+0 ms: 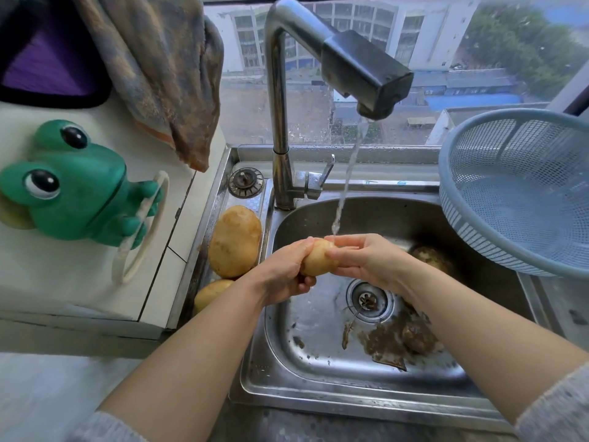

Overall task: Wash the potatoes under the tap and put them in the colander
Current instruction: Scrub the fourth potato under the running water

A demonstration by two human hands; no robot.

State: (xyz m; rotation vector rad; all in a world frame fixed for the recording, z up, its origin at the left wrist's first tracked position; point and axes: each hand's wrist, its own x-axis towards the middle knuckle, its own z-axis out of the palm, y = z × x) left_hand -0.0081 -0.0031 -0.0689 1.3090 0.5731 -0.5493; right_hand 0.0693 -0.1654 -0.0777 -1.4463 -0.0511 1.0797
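Potato (pixel 318 258) sits between my hands under the tap's (pixel 366 74) running stream. My left hand (pixel 287 272) curls around its lower end and my right hand (pixel 360 256) wraps over the top. The blue colander (pixel 462 224) shows no potato inside, so I judge it's early. Two potatoes (pixel 235 240) wait on the left ledge, and two muddy potatoes (pixel 433 258) lie in the sink (pixel 318 362).
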